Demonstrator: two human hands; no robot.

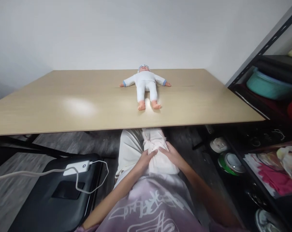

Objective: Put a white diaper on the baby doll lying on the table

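Note:
A pale pink-white folded cloth (161, 162) lies across my lap; its exact kind is hard to make out. My left hand (145, 160) grips it from one side, with the thumb laid on top. From the other side my right hand (174, 157) holds it the same way, and the two thumbs nearly meet over the middle. Most of the other fingers are hidden. Beyond, on the table (97, 96), a baby doll (146, 82) in a white suit and printed cap lies on its back, arms spread and feet towards me. Neither hand touches it.
At the left, a black padded seat (51, 180) carries a white power bank (77, 167) with a cable and a dark phone (67, 189). To the right stands a dark shelf rack with a teal basin (271, 85) and pink cloth (276, 180). A wall closes off the back.

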